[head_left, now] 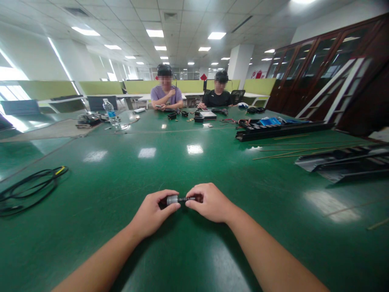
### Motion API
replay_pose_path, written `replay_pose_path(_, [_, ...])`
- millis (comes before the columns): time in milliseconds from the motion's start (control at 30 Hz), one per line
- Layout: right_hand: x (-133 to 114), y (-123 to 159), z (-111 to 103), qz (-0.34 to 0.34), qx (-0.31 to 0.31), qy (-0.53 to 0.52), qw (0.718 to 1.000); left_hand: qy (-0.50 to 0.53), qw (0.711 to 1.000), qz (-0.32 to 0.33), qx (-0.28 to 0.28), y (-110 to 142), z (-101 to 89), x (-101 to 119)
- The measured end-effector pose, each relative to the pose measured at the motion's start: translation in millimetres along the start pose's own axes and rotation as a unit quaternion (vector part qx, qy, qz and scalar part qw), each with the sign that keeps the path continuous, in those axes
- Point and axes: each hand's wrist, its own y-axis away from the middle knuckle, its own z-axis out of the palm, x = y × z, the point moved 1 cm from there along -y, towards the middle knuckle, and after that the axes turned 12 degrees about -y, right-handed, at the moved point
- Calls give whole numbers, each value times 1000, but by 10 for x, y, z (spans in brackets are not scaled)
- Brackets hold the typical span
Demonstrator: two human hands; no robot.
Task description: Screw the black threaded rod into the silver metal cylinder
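Just above the green table, a small silver-grey cylinder [172, 200] lies sideways between my hands, with a thin dark ridged rod [182, 199] coming out of its right end. My left hand [152, 213] is closed around the cylinder, thumb below and fingers above. The fingers of my right hand [211, 202] pinch the rod's far end, where a brownish part shows inside the grip. Which exact kind of part this is cannot be made out, and both ends are partly hidden by my fingers.
A coiled black cable [33, 188] lies at left. Black metal channels [273, 132] and thin rods [288, 152] occupy the right side. Across the table [146, 170] stand a water bottle [110, 111] and small black boxes [199, 119]. Two people sit at the far edge.
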Motion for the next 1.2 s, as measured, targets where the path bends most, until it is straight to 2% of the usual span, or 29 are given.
replay_pose_path(1200, [91, -1, -112, -7, 14, 11, 1000, 61, 998, -34, 1, 3, -7, -33])
